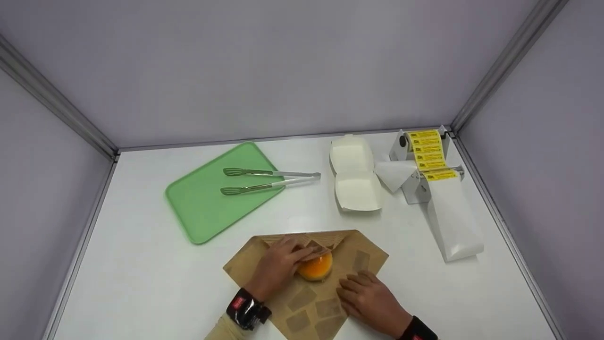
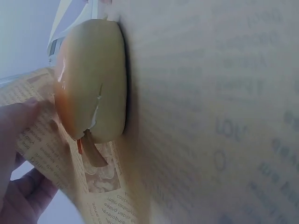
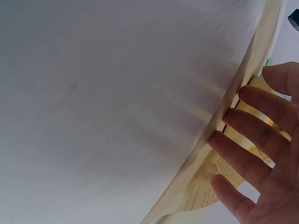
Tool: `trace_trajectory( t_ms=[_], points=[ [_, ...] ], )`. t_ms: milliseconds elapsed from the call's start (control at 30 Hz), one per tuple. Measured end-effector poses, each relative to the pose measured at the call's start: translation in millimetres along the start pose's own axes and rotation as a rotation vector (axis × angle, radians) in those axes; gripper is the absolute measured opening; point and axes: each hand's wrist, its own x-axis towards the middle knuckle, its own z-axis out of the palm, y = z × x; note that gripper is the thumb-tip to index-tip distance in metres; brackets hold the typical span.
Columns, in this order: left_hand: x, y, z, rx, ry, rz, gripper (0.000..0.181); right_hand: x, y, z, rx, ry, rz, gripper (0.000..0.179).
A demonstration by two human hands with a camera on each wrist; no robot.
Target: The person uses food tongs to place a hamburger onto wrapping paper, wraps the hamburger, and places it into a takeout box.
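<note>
Looks like you're mid-fold: far edge of the printed brown paper [image 1: 245, 264] coming over the bun [image 1: 315, 267]. Bun sits on the paper, a bit above its middle, glossy orange top partly under the flap [image 1: 321, 248].

Left grip [image 1: 276, 264]: closed to a pinch, thumb on one face of the flap, fingers behind. It has the paper, not the bun. Right grip [image 1: 370, 302]: fingers spread, only gently bent, tips at the sheet's near right edge, no pinch. Can't tell how hard they press.

Tips for this fold:
- Pull the flap toward you and down, low over the crown. Snug, not tight: the bun looks soft and would likely dent.
- Watch the brownish strip [image 2: 95, 151] poking out of the split in the left wrist view. Paper could snag it; tuck it or clear it first.
- Use the right fingertips to pin the sheet flat on the desk [image 1: 141, 274], else the left pull may drag the bun along.
- Crease the flap at the bun's near side before letting go; this paper probably springs back.
- Then bring the side corners in, evenly both sides, so no gap is left.

Tray [image 1: 203, 208] and clamshell box [image 1: 358, 193] are well apart from the paper, so you've got elbow room.
</note>
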Motion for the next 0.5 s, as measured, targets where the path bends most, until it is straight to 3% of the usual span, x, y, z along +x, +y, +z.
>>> trace_trajectory(
  t_ms=[233,500],
  points=[
    [-5.7,6.8,-2.8,0.109,-0.003,0.074,0.044,-1.4,-1,0,0.022,-0.032,0.020,0.027],
    [-15.9,12.2,-0.2,0.140,0.008,0.156,0.043,-0.8,-2,0,0.036,-0.019,0.026,0.026]
  ],
)
